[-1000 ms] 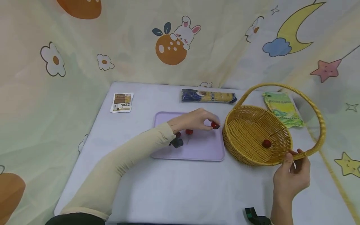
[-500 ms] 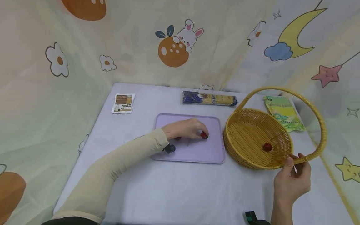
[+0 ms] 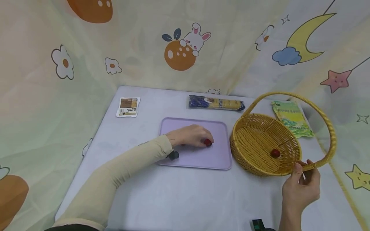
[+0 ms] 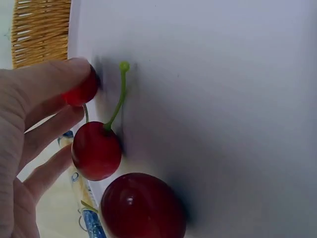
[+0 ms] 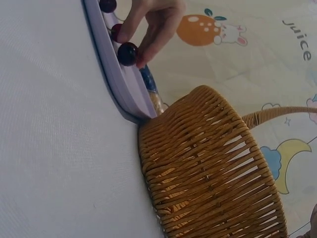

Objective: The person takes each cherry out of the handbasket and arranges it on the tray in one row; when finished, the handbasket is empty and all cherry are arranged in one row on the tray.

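Observation:
My left hand is over the lilac tray, pinching a dark red cherry between thumb and fingers. In the left wrist view that held cherry shows beyond a cherry with a green stem and a larger-looking dark red one, both lying on the tray. From the head these two are mostly hidden by the hand. My right hand grips the yellow wicker basket at the rim, where the handle joins. One cherry sits inside the basket.
Behind the tray lies a blue and yellow packet. A small white and brown sachet is at the back left. Past the basket, a green and yellow bag lies at the back right. The basket's handle arches high above it.
My left hand has moved left and nearer to me with the cherry, from by the tray's right edge to its middle right. The right hand keeps its grip on the basket.

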Demonstrator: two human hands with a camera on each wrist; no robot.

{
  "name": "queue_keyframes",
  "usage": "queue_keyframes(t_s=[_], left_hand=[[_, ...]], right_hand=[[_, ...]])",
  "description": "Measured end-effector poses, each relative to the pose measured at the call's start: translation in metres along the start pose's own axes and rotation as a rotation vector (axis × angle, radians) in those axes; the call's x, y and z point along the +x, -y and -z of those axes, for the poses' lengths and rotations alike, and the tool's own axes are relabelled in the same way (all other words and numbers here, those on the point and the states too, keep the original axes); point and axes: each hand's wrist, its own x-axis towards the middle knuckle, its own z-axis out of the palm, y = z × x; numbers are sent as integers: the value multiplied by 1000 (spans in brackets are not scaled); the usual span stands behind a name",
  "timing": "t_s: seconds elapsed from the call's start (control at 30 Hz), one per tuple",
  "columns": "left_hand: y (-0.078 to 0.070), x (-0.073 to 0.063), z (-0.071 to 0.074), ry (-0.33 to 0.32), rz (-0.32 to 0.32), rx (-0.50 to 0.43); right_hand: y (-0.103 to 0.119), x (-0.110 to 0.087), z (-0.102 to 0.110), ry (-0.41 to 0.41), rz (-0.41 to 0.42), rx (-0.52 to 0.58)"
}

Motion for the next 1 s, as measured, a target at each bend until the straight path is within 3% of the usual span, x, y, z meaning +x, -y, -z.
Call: queue_keyframes(t_s=[0.2, 0.37, 0.47, 0.6, 0.73, 0.9, 1.0], left_hand=[[-15, 13, 6, -45, -52, 23], [-32, 22, 23, -199, -63, -135], [-43, 34, 34, -258, -14, -232], [-55, 64, 39, -187, 61, -306], [-59, 102, 32, -97, 93, -394], [-58, 135, 25, -60, 175, -483], [-58, 150, 24, -79, 196, -552]], right_hand=[[10, -14, 18, -61, -47, -27], [17, -24, 8, -36, -6, -1], [15, -27, -6, 18, 31, 53], [20, -29, -23, 81, 67, 125], [24, -33, -27, 86, 64, 136], [40, -41, -27, 113, 43, 103], [55, -45, -24, 112, 53, 88]])
